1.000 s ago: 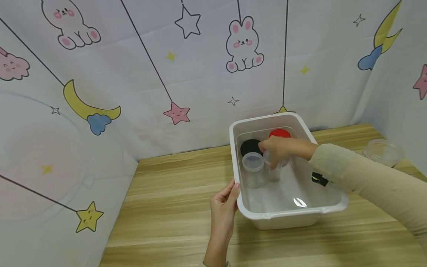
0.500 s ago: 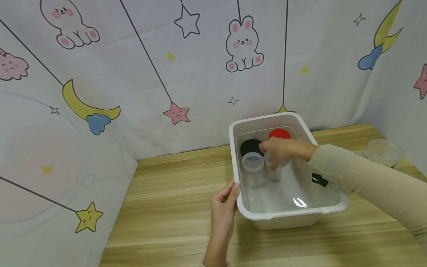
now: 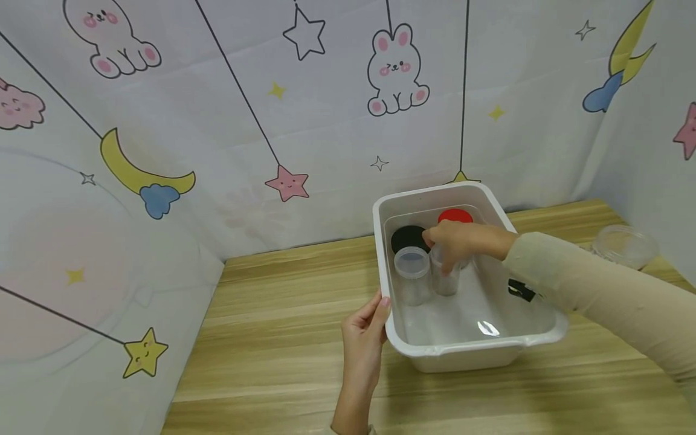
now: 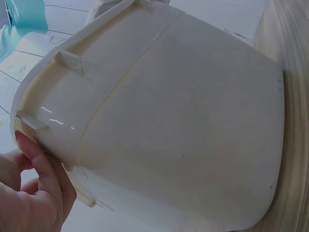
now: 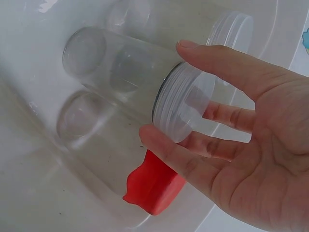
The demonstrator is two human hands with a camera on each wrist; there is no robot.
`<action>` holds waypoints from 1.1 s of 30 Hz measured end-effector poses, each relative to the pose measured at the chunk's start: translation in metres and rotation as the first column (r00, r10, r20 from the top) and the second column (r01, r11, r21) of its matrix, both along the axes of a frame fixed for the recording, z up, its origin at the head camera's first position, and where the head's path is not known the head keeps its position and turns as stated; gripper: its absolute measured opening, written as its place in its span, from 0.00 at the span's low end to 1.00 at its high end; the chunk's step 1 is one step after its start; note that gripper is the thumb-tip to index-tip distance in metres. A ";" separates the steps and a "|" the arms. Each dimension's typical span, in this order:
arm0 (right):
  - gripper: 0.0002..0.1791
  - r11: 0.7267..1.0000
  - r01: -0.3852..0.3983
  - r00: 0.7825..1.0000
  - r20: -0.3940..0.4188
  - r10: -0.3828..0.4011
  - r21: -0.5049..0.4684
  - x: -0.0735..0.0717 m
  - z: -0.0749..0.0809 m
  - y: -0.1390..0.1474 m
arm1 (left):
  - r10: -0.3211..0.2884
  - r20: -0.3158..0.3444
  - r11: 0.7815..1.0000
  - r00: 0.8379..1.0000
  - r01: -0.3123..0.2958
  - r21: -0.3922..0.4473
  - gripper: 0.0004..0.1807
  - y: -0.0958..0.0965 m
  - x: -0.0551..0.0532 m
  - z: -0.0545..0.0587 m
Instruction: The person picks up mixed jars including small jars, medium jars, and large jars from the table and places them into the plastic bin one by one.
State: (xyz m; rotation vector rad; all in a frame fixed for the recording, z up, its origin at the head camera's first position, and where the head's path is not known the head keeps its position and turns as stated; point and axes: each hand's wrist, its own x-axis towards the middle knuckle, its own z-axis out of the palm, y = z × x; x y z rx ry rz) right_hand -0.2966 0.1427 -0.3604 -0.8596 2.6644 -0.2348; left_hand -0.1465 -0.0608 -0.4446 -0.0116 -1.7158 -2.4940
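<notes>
A white plastic tub (image 3: 478, 348) stands on the table, and my left hand (image 3: 363, 341) grips its left rim. In the left wrist view, the fingers (image 4: 46, 166) curl against the tub's outer wall below the rim. My right hand (image 3: 457, 241) reaches inside the tub and holds a clear jar (image 3: 447, 286) by its top. In the right wrist view, the thumb and fingers spread around its translucent lid (image 5: 181, 104). A second clear jar (image 3: 413, 284) with a similar lid stands to its left. Behind them are a black lid (image 3: 406, 238) and a red lid (image 3: 455, 215), partly hidden by the hand.
A small black object (image 3: 521, 290) shows at the tub's right side, partly covered by the right sleeve (image 3: 592, 284). Farther right, a clear round container (image 3: 625, 246) rests on the wooden table (image 3: 272, 338). A printed cloth backdrop (image 3: 337, 133) rises behind and at the sides.
</notes>
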 end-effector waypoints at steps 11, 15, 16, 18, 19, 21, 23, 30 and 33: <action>0.22 1.000 -0.014 1.000 -0.022 0.014 -0.003 0.001 0.004 0.003 | -0.004 0.001 1.000 1.000 0.004 -0.001 0.19 0.002 -0.001 0.000; 0.22 0.999 -0.035 0.998 -0.047 0.035 -0.002 0.000 0.005 0.004 | 0.002 0.008 1.000 1.000 -0.002 -0.004 0.19 0.002 0.000 0.001; 0.21 0.999 -0.042 0.997 -0.058 0.042 -0.002 0.000 0.006 0.004 | 0.002 0.007 1.000 1.000 -0.002 -0.004 0.19 0.002 0.000 0.001; 0.21 0.999 -0.048 0.996 -0.073 0.047 -0.005 0.000 0.008 0.005 | 0.001 0.004 1.000 1.000 -0.001 -0.004 0.19 0.002 0.000 0.001; 0.21 0.999 -0.050 0.996 -0.081 0.049 -0.006 0.000 0.009 0.005 | 0.001 0.003 1.000 1.000 -0.001 -0.002 0.19 0.002 0.000 0.001; 0.21 0.998 -0.057 0.994 -0.091 0.055 -0.017 0.000 0.011 0.006 | 0.002 0.002 1.000 1.000 -0.002 -0.001 0.19 0.002 0.000 0.001; 0.20 0.997 -0.069 0.993 -0.102 0.065 -0.039 0.001 0.015 0.007 | 0.005 0.001 1.000 1.000 -0.005 0.000 0.19 0.001 0.000 0.002; 0.16 0.986 -0.102 0.989 -0.117 0.087 -0.135 0.003 0.027 0.013 | 0.006 0.000 1.000 1.000 -0.006 -0.008 0.19 0.001 0.000 0.001; 0.17 0.985 -0.077 0.994 -0.092 0.063 -0.154 0.004 0.034 0.017 | 0.007 0.001 1.000 1.000 -0.007 -0.012 0.19 0.001 0.000 0.001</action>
